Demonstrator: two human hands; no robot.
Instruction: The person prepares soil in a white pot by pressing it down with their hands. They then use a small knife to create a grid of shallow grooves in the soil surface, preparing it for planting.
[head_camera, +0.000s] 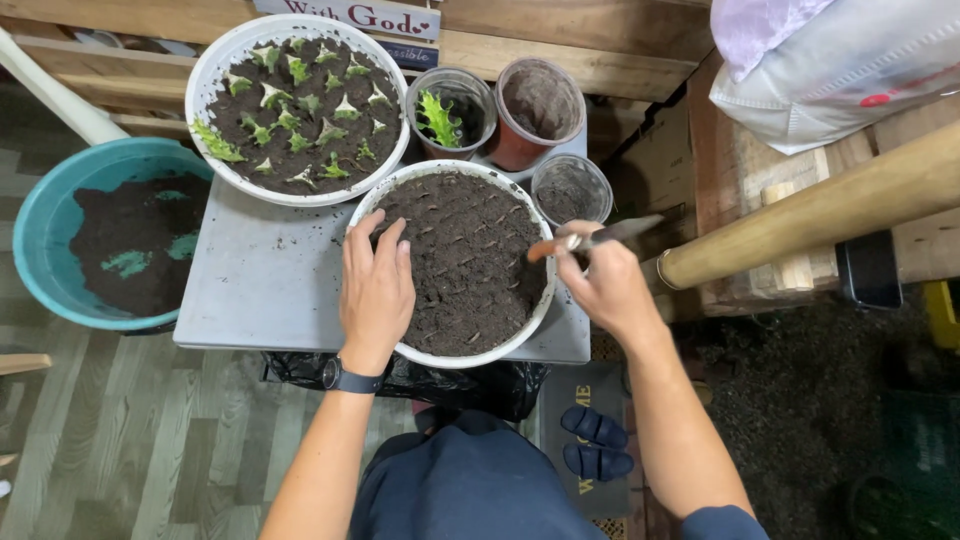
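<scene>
Left grip (376, 290) lies flat, fingers apart, on the soil-filled white bowl (452, 345) atop the desk (262, 290); right grip (603, 283) clamps a small tool (592, 238) over its far rim.

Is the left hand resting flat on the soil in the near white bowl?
Yes, the left hand lies palm down on the dark soil of the near white bowl.
</scene>
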